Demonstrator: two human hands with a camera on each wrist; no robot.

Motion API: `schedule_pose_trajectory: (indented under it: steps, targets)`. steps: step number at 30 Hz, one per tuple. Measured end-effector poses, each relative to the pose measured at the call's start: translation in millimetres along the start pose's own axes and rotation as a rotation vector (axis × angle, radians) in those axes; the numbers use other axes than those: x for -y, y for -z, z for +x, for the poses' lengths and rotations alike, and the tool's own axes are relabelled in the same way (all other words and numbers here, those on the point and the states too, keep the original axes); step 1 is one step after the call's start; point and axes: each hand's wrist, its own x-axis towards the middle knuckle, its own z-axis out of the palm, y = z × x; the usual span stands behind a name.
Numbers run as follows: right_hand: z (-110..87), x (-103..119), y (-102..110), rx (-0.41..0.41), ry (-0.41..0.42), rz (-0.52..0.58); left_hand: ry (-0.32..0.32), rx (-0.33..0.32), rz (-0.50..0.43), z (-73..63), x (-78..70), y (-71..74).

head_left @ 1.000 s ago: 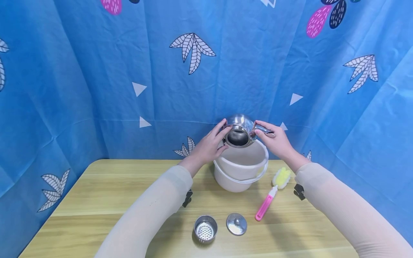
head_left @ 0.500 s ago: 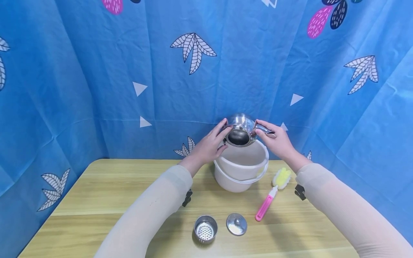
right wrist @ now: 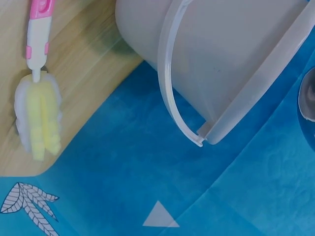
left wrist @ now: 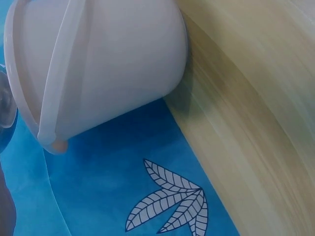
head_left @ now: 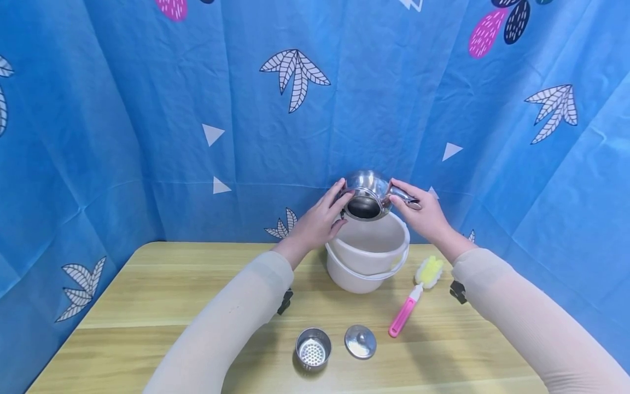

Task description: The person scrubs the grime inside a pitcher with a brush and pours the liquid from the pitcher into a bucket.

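Note:
A shiny steel teapot (head_left: 365, 180) is held tipped above a white bucket (head_left: 350, 280), its round mouth turned toward me and downward. My left hand (head_left: 314, 225) grips the pot's left side, fingers spread over the body and thumb near the mouth's rim. On the other side, my right hand (head_left: 422, 212) holds the pot's metal handle (head_left: 406, 198). Both wrist views show mostly the bucket wall (left wrist: 123, 54) and bail (right wrist: 170, 83), with only slivers of steel at their edges. The pot's inside looks dark.
A perforated steel strainer cup (head_left: 313, 350) and a round knobbed lid (head_left: 361, 342) lie near the front of the wooden table (head_left: 187, 295). Right of the bucket lies a sponge brush (head_left: 404, 316) with a pink handle. A blue patterned curtain (head_left: 275, 142) hangs behind.
The teapot has risen slightly, and its mouth shows a little narrower than before. Both hands keep their holds on it; the things on the table stay put.

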Motion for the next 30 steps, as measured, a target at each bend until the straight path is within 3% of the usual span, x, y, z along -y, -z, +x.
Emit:
schedule_pose_trajectory:
  steps: [19,30]
  targets:
    - [1.8,0.7,0.2,-0.076,0.124,-0.106,-0.028,-0.061,0.048,1.5,4.8,-5.7]
    - [1.8,-0.2,-4.6,-0.136,0.236,-0.147,-0.043,-0.067,0.147,-1.0,7.1,-5.1]
